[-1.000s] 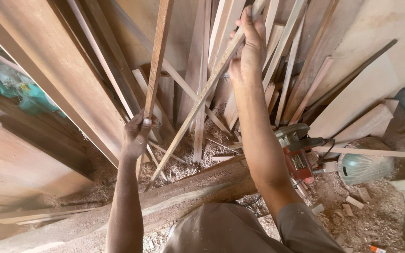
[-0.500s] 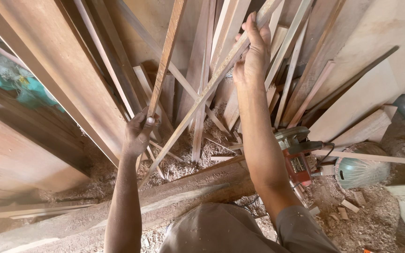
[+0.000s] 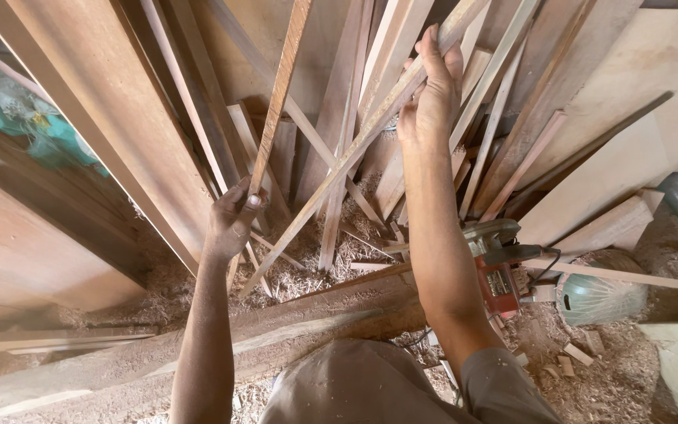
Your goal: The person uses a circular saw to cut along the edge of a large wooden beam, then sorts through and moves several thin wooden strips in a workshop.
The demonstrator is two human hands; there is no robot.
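Head view: looking down at two bare arms reaching into a stack of leaning timber.
Left hand: fingers clamped round the lower part of a narrow reddish strip, thumb across its front edge.
Reddish strip: nearly upright, tilted a little to the right, its top running out of the picture; its lower end passes behind the hand toward the sawdust.
Right hand: raised higher, fingers closed over the edge of a long pale batten, fingertips curled behind it.
Pale batten: slants from the upper right down to the lower left, its foot in the shavings just right of the left hand; it crosses in front of several upright boards.
Edges: a broad plank leans at the left, its long edge close beside the left hand; a wide pale board leans at the right.
Open room: little between the slats, which overlap and cross; the clearest gap lies between the two held pieces.
Floor: a rough log lies across below the arms, with loose shavings around it.
Right of forearm: a red and grey circular saw rests near the log's end, and a pale green rounded object lies just beyond it.
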